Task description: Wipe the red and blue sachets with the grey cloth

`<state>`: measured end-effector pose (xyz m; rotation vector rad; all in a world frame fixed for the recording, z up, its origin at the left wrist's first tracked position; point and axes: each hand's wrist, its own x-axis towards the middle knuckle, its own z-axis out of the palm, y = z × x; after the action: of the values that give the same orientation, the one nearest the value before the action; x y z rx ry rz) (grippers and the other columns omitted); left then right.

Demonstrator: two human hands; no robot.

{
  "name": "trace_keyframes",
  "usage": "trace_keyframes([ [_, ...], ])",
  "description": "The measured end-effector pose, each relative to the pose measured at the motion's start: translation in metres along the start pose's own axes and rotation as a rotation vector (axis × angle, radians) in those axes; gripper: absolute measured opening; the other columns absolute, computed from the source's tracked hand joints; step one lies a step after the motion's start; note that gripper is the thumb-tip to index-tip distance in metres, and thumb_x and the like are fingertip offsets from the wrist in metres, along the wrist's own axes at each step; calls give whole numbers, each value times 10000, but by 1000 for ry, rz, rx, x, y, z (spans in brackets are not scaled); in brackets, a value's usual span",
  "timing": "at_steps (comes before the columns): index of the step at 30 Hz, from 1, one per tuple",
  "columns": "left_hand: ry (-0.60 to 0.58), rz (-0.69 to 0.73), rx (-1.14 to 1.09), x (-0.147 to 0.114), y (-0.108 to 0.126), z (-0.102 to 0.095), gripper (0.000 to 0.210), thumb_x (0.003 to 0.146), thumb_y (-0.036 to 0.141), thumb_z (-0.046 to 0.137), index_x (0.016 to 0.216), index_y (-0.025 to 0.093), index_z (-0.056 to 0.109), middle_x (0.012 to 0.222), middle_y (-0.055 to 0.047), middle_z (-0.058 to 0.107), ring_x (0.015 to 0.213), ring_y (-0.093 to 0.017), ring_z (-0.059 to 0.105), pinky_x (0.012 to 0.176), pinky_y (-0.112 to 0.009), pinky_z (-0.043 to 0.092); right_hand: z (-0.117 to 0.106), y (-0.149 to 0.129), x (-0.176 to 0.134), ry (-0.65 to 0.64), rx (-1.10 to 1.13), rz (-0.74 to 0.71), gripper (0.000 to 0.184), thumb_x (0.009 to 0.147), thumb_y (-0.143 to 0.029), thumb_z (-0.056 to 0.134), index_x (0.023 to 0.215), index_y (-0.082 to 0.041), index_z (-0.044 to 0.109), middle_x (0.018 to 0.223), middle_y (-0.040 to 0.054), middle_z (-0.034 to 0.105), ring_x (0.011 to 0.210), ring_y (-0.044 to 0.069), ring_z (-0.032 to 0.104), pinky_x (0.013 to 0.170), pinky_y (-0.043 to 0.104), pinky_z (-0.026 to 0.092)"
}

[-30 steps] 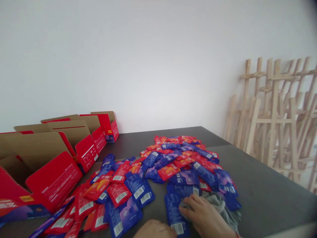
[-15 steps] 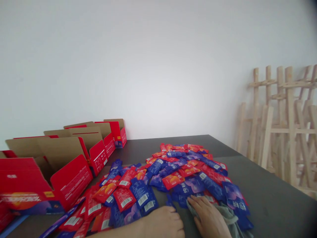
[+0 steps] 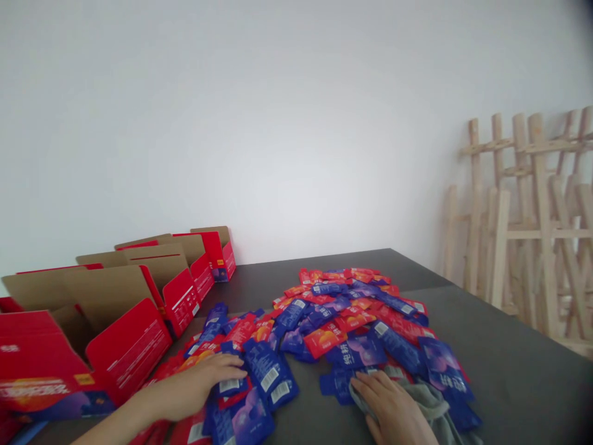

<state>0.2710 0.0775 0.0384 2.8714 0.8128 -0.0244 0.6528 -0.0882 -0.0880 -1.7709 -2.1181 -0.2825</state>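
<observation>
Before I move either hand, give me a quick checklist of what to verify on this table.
1. Left hand at the left-hand part of the pouches: ok, over a blue pouch.
2. Left grip closed on that pouch: cannot tell.
3. Right hand on the grey cloth: ok.
4. Red boxes standing with flaps raised: ok.
5. Contents of those boxes: cannot tell, bottoms hidden.
6. Pouches separated by colour: not ok, red and blue lie mixed.

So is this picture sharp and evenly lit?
Head view: the pale wall is brightest around its middle, greyer towards the left; the top-right corner falls dark; the wooden frames look soft; small print on the packets is too blurred to read.
</observation>
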Motion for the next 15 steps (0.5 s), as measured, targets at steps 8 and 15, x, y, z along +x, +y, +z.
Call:
trace_keyframes([
  [8, 89, -220, -17, 133, 24, -19, 231, 978, 323, 603, 1117, 143, 647, 1129, -61, 653, 984, -238, 651, 864, -425, 550, 7, 7, -1, 43, -41, 73, 604, 689, -72, 554, 1262, -248, 624, 1287, 49, 659, 1131, 275, 607, 935, 383, 520],
  [15, 242, -151, -45, 154, 57, -15, 334, 965, 352, 626, 1244, 175, 583, 1243, -85, 593, 1046, -255, 624, 870, -441, 549, 19, 22, -4, 27, -79, 38, 654, 668, -67, 548, 1290, -265, 586, 1299, 57, 641, 1140, 274, 610, 932, 372, 528],
])
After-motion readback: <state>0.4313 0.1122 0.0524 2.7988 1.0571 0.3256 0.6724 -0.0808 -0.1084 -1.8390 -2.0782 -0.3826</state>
